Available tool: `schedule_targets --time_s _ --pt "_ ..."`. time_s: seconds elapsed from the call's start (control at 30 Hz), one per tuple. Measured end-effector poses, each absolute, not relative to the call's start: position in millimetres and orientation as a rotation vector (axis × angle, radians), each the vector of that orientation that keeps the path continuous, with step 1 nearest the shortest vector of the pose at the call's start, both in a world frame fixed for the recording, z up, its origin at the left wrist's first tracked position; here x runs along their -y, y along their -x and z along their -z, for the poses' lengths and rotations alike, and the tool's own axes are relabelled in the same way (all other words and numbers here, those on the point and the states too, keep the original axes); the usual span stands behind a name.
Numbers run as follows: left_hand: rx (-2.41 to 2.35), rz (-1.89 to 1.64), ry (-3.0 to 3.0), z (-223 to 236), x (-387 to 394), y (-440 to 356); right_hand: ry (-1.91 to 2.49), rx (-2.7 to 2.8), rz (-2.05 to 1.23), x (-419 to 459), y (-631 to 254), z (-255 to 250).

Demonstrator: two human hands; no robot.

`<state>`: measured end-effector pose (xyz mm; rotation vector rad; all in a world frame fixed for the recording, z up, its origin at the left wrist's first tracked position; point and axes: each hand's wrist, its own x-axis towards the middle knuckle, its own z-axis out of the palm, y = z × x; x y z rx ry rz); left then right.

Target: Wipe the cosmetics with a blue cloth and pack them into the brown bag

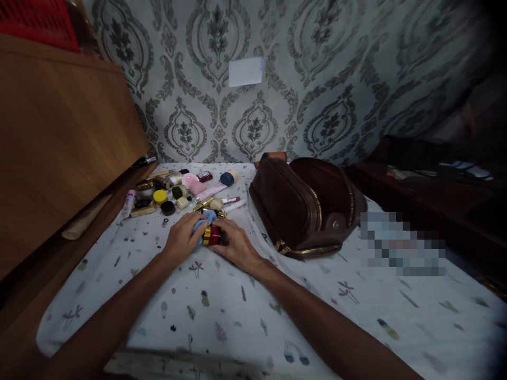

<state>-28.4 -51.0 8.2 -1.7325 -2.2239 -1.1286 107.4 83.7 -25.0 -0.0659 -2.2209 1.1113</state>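
Observation:
Both of my hands meet over a small red jar with a gold band [211,235] on the printed white sheet [325,295]. My left hand [182,237] is closed on a light blue cloth [203,220] pressed against the jar. From the other side, my right hand [236,244] grips the jar with curled fingers. Just beyond the hands lies a scatter of several cosmetics [186,189]: small pots, tubes, a pink compact and lipsticks.
A brown leather bag [304,206] with gold zips lies open to the right of the hands. A wooden cabinet [59,137] stands along the left side. Patterned wallpaper [317,79] backs the scene, and dark furniture [435,184] sits at the right.

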Motion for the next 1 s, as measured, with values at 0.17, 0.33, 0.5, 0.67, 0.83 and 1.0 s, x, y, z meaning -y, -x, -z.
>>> schedule_targets --time_s 0.17,0.33,0.5,0.67,0.83,1.0 --pt "2.517 1.372 1.657 -4.5 47.9 35.8 0.2 2.074 -1.449 -81.8 -104.7 30.3" --pt "2.53 1.564 1.591 -1.5 46.2 36.5 0.285 1.873 -1.675 -78.4 -100.9 30.0" --pt "2.584 1.757 1.586 1.9 45.6 37.1 0.371 1.845 -1.604 -78.9 -101.3 26.8" --pt "2.478 1.731 1.684 1.0 46.8 33.9 0.359 1.962 -1.461 -80.7 -102.0 30.0" --pt "2.438 1.759 1.736 -2.0 48.0 29.7 0.28 1.97 -1.512 -83.9 -98.4 40.0" --pt "2.401 1.764 1.739 -3.3 48.1 32.0 0.259 2.043 -1.532 -87.8 -103.0 34.9"
